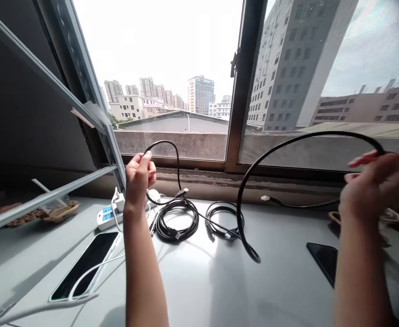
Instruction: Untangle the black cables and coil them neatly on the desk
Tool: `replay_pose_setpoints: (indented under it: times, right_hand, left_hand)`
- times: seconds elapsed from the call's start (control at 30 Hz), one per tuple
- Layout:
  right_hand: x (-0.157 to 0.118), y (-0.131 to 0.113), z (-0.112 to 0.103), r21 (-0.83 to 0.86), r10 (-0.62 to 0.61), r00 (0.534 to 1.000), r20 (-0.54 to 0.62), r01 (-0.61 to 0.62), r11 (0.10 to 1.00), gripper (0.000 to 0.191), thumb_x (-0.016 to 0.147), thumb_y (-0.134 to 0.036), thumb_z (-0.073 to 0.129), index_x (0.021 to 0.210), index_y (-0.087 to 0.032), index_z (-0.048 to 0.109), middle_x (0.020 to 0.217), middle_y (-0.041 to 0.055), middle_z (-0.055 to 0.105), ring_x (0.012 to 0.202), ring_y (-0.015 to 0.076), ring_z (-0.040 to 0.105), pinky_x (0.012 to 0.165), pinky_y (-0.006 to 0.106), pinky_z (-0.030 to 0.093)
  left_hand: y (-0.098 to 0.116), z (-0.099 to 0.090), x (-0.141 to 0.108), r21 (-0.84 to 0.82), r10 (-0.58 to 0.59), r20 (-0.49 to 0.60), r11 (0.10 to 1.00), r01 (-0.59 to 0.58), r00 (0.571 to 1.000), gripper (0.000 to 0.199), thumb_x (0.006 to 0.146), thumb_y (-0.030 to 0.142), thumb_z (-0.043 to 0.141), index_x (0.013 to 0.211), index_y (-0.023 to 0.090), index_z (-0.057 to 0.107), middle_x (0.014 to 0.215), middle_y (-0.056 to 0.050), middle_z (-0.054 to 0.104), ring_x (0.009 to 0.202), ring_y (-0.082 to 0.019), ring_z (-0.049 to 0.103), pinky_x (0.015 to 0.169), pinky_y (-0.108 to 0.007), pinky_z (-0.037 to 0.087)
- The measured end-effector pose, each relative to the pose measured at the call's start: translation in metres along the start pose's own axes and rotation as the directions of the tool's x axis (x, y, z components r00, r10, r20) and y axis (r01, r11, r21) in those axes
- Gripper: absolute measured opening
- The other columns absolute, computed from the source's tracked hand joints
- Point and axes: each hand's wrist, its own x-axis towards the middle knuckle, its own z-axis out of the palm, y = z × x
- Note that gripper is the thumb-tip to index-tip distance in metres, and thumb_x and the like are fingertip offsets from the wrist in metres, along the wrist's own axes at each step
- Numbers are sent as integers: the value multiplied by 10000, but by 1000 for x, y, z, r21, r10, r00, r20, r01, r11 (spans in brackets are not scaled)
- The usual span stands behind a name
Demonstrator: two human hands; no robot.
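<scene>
A black cable (242,195) hangs in a loose loop above the table, stretched between my two hands. My left hand (140,172) is closed, pinching one stretch of it near the window. My right hand (378,184), raised at the far right, closes on another stretch that arches up and over. From the right hand's side a thin end runs left to a light-tipped plug (265,198). Below the left hand's stretch, another plug (183,191) hangs over a coiled black cable (177,237). A smaller black coil (219,205) lies beside that coil on the table.
A power strip (107,218) with a white charger and a phone (85,265) crossed by a white cord lie at left. Another dark phone (323,261) is near my right forearm. A metal rack (99,118) stands left; a window (231,136) is behind the grey table (202,290).
</scene>
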Motion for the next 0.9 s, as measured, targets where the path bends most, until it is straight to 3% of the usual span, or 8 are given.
replay_pose_setpoints:
  times: [0.03, 0.1, 0.2, 0.4, 0.6, 0.7, 0.83, 0.9]
  right_hand:
    - [-4, -8, 8, 45, 40, 997, -73, -37, 998, 361, 906, -567, 327, 843, -248, 482, 762, 28, 498, 559, 123, 441, 448, 263, 303]
    - [-10, -21, 22, 119, 82, 996, -22, -79, 990, 387, 867, -577, 435, 762, -209, 488, 756, 20, 547, 500, 89, 400, 460, 261, 329]
    - [-16, -32, 38, 195, 81, 988, 129, -105, 975, 404, 861, -580, 460, 811, -183, 521, 761, 18, 585, 501, 81, 405, 482, 254, 349]
    - [-22, -44, 45, 363, 141, 972, 186, -201, 910, 410, 858, -576, 484, 763, -180, 524, 767, 23, 569, 597, 81, 447, 519, 211, 367]
    - [-21, -53, 40, 417, 358, 855, 375, -501, 759, 413, 776, -605, 579, 752, -194, 538, 819, 26, 543, 631, 85, 450, 488, 180, 364]
    - [-22, -60, 42, 430, 363, 809, 462, -562, 706, 411, 749, -604, 615, 733, -203, 529, 811, 15, 529, 611, 79, 434, 451, 164, 342]
    - [-28, -74, 48, 459, 337, 776, 533, -600, 655, 424, 725, -603, 645, 733, -201, 511, 788, -1, 514, 563, 61, 408, 400, 150, 312]
    - [-32, -82, 49, 447, 314, 758, 572, -609, 655, 413, 757, -598, 617, 749, -202, 499, 777, -7, 505, 540, 55, 404, 386, 151, 306]
  left_hand:
    - [2, 3, -2, 4, 14, 23, 1000, -14, 1000, 345, 803, 340, 573, 602, 202, 329, 428, 98, 269, 331, -32, 184, 326, -177, 103]
    - [5, 8, -4, 8, 46, 59, 999, -46, 997, 423, 788, 408, 607, 555, 194, 327, 433, 90, 273, 333, -25, 186, 327, -184, 99]
    - [11, 12, -10, 8, 75, 173, 997, -78, 982, 489, 783, 461, 614, 497, 185, 329, 429, 75, 277, 335, -29, 233, 328, -190, 140]
    - [30, 15, -26, 104, -14, 403, 994, -30, 915, 393, 816, 437, 599, 561, 177, 451, 499, 32, 450, 401, -65, 452, 379, -196, 321]
    - [33, 24, -31, 238, -177, 520, 969, 57, 836, 382, 798, 531, 575, 710, 159, 568, 517, 13, 516, 369, -65, 463, 318, -177, 233]
    - [36, 34, -37, 262, -183, 541, 964, 43, 821, 371, 768, 527, 614, 756, 160, 562, 552, 20, 538, 367, -54, 469, 310, -164, 225]
    - [40, 52, -47, 238, -218, 655, 968, 76, 724, 315, 763, 409, 662, 792, 183, 444, 697, 0, 647, 350, -57, 508, 295, -154, 247]
    - [38, 61, -50, 195, -219, 646, 973, 120, 731, 312, 773, 328, 656, 777, 199, 372, 640, 27, 636, 297, -46, 463, 284, -145, 250]
